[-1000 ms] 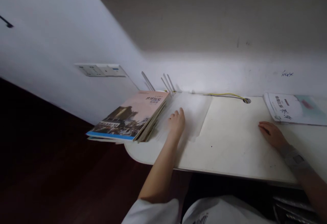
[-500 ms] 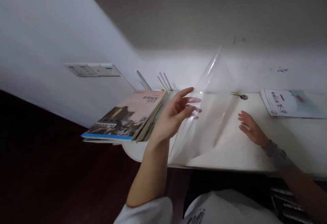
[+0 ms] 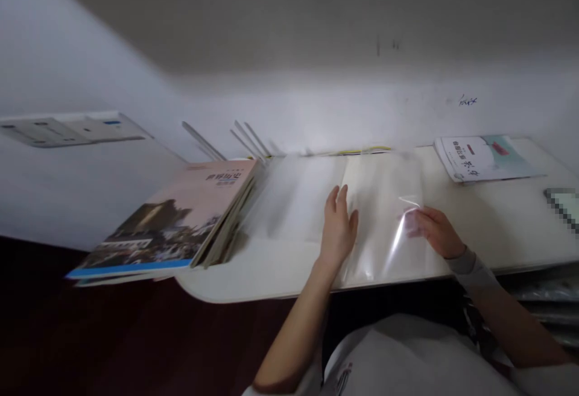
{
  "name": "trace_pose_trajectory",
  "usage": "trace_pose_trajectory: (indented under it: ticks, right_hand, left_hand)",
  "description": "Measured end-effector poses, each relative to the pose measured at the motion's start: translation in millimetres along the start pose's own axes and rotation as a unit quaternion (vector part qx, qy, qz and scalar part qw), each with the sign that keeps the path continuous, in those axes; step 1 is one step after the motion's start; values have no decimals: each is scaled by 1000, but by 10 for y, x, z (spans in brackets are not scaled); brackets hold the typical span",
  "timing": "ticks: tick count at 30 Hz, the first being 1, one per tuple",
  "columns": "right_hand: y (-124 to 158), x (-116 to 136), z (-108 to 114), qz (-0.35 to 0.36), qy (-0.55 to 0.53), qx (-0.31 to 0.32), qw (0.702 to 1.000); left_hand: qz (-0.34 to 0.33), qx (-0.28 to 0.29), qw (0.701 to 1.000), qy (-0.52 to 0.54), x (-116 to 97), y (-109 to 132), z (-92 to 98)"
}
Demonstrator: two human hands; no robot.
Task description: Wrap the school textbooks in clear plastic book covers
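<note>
A clear plastic book cover [image 3: 384,245] lies opened out on the white desk [image 3: 253,269], its right side raised a little and shining. My right hand [image 3: 436,230] pinches its right edge, fingers partly seen through the film. Over the middle of the cover is my left hand [image 3: 338,224], fingers stretched out and thumb apart, holding nothing. Whether its fingertips touch the film I cannot tell.
To the left a stack of books [image 3: 181,215] overhangs the desk's rounded edge. A thin booklet [image 3: 486,158] lies by the wall at the right, with a dark-edged, pixelated object [image 3: 563,206] farther right. A socket panel [image 3: 72,129] is on the left wall.
The plastic cover has gone from upright to spread over the desk. My left hand has moved right and down over it. My right hand has taken hold of its right edge.
</note>
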State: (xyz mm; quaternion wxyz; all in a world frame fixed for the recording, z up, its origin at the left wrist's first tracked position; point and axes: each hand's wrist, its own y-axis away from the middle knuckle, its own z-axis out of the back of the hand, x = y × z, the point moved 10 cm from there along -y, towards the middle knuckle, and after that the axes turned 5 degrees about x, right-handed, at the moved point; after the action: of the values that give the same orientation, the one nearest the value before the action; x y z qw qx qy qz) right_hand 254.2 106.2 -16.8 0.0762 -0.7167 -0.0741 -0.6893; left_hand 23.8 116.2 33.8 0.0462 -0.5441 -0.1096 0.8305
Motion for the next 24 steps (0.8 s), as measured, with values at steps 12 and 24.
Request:
trace_pose_trajectory:
  ticks: [12, 24]
  right_hand:
    - [77, 65, -5, 10, 107, -65, 992]
    - [89, 217, 264, 67, 168, -115, 977]
  left_hand:
    - [123, 256, 909, 306, -147, 611, -1355]
    - [161, 192, 941, 229, 262, 328, -670]
